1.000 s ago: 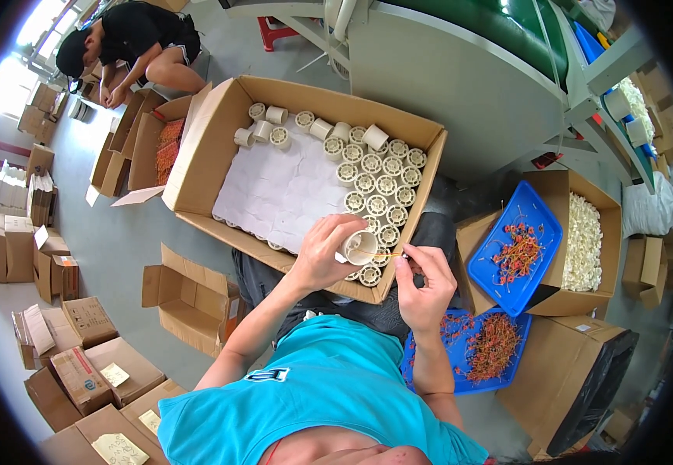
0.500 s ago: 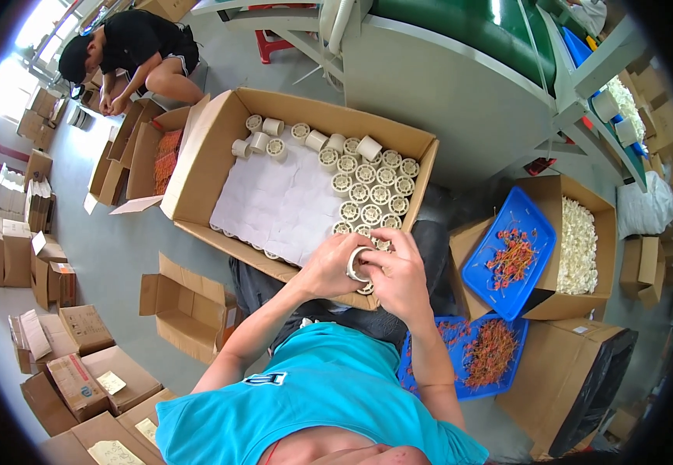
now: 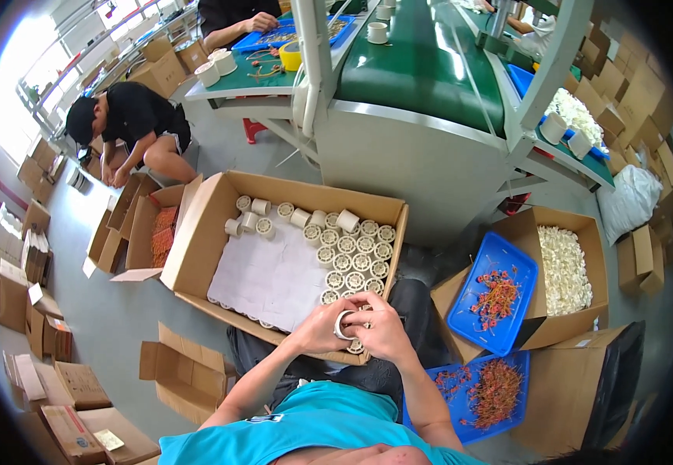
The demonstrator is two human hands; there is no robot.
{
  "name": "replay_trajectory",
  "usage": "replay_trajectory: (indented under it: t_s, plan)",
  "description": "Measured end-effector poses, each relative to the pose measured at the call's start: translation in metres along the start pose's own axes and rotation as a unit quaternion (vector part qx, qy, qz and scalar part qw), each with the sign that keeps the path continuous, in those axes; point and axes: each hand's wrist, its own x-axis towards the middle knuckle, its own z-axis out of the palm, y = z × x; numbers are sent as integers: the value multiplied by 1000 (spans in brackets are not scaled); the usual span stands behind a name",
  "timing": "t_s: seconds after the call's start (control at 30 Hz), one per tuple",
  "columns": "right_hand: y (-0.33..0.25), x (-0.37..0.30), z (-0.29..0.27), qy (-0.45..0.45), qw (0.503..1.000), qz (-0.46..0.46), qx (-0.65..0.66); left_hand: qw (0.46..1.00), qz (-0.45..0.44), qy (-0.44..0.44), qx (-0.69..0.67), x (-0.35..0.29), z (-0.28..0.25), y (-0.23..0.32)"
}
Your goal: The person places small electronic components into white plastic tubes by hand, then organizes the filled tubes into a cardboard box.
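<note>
A white round plastic housing, its open end showing as a ring, is held between both hands over the near right edge of the big cardboard box. My left hand wraps round its side. My right hand has its fingers bent at the housing's opening; whether they grip anything inside is hidden. Beneath and beyond the hands, similar white housings stand in rows on the box's right side. Several more lie loosely along the far side, on a white paper layer.
To the right are two blue trays of red-orange wired parts and a carton of small white pieces. A green conveyor stands ahead. Another person squats at far left by open cartons. An empty carton lies left.
The view has tilted up, so the box and my hands sit lower and more of the conveyor and another worker's arm show. Both hands stay on the housing.
</note>
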Motion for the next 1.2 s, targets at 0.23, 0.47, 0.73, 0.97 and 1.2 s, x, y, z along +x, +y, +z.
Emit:
replay_trajectory:
  t_s: [0.23,0.47,0.73,0.97,1.2]
  plan:
    - [-11,-8,1,28,999,37,-22,1000,-22,-2,21,-1,4,-1]
    - [-10,-14,-16,50,997,17,-62,998,18,-29,50,16,8,4]
    - [-14,-12,-20,118,993,12,-30,998,37,-38,27,31,9,15]
    - [-13,-20,-14,145,984,-21,-98,998,34,-44,35,29,11,19]
    - [-8,-23,-5,162,985,-28,-50,992,85,-51,77,27,8,19]
